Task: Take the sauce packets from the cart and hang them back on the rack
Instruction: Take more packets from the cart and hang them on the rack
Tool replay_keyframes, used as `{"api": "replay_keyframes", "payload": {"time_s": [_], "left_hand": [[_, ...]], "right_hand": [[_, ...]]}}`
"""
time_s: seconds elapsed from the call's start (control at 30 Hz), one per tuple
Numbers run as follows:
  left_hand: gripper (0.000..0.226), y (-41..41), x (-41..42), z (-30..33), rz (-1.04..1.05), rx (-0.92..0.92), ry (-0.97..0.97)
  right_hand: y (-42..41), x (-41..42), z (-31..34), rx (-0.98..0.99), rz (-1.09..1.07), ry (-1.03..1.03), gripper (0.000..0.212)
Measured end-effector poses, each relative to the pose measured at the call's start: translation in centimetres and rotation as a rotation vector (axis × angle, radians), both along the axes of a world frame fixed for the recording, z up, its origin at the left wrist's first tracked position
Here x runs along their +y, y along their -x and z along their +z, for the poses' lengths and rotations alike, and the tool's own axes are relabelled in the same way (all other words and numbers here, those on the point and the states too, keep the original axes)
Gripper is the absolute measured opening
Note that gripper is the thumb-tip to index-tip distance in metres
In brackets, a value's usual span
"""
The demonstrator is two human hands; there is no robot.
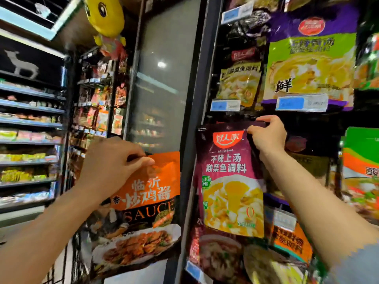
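Observation:
My left hand [111, 165] pinches the top edge of an orange and black sauce packet [143, 212], held up in front of the dark upright post of the rack. My right hand [268, 136] grips the top right corner of a maroon packet [229, 181] with a yellow soup picture, raised against the rack [205, 68] just under a row of price tags. Whether the maroon packet's hole is on a hook is hidden by my fingers. The cart shows only as dark wire at the bottom left [67, 263].
Other packets hang on the rack: a purple and green one [311, 58] above, a smaller yellow one [240, 83] beside it, more at right and below. A glass-door fridge [162, 78] stands behind my left hand. Store shelves [30, 124] run along the left.

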State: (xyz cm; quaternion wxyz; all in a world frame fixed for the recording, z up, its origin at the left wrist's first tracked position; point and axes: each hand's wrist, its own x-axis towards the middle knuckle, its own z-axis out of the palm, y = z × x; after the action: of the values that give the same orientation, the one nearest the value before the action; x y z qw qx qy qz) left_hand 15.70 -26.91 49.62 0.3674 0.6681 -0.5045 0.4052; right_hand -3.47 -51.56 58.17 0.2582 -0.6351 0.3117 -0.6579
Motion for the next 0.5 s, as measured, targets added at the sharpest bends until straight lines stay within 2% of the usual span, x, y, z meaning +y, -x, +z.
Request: {"api": "replay_keyframes", "payload": {"time_s": [0.13, 0.3, 0.5], "left_hand": [[0.043, -1.7, -1.3, -0.6, -0.011, -0.026, 0.021], [0.052, -3.2, -3.2, -0.9, -0.012, -0.055, 0.025], [0.028, -3.7, -5.7, 0.4, -0.016, -0.060, 0.027]], "right_hand": [[-2.8, -2.0, 0.6, -0.002, -0.036, -0.004, 0.031], [-4.8, -4.9, 1.8, -0.077, -0.015, -0.050, 0.031], [-5.9, -8.1, 3.2, -0.133, 0.066, -0.049, 0.031]]}}
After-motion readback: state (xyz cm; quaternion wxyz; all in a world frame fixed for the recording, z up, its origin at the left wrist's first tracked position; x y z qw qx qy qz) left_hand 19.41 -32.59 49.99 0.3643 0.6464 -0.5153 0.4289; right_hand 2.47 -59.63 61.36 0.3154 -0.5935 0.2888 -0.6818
